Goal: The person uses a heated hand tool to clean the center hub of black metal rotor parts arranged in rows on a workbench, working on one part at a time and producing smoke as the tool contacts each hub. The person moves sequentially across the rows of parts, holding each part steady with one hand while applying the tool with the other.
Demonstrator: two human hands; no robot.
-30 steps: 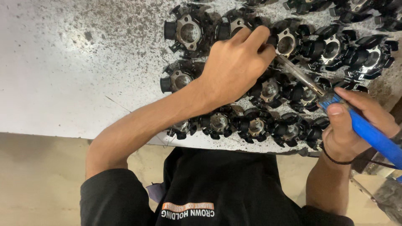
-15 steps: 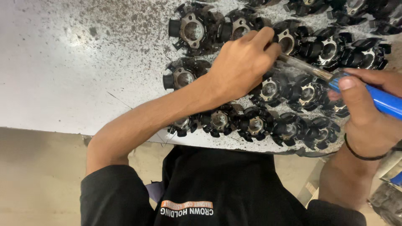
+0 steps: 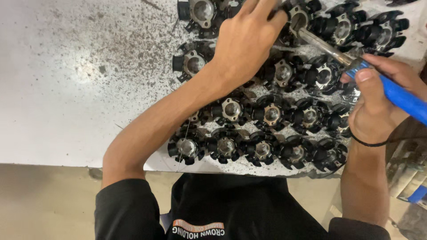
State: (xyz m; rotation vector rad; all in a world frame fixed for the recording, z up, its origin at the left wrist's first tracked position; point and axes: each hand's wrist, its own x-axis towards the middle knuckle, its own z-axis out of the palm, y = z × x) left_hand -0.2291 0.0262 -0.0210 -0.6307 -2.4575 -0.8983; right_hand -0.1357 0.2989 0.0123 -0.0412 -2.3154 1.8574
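Several black round parts with metal centres (image 3: pixel 271 113) lie in rows on a white worktable (image 3: pixel 66 98). My left hand (image 3: pixel 249 38) reaches across them, its fingers pressed on a part at the top middle (image 3: pixel 299 18). My right hand (image 3: pixel 378 100) grips a soldering iron with a blue handle (image 3: pixel 400 98). The iron's metal shaft (image 3: pixel 322 44) slants up and left, and its tip meets the part under my left fingers. What my left fingertips pinch is hidden.
The tabletop is speckled with dark specks, densest around (image 3: pixel 129 44). The table's front edge (image 3: pixel 66 163) runs along the bottom, with floor below. A thin wire (image 3: pixel 181 149) lies over the front row. Clutter, including a blue object (image 3: pixel 418 193), sits at the lower right.
My left hand and the iron's tip have stayed on the same part. My right hand has turned the blue handle a little. The view has shifted so the parts sit higher in frame.
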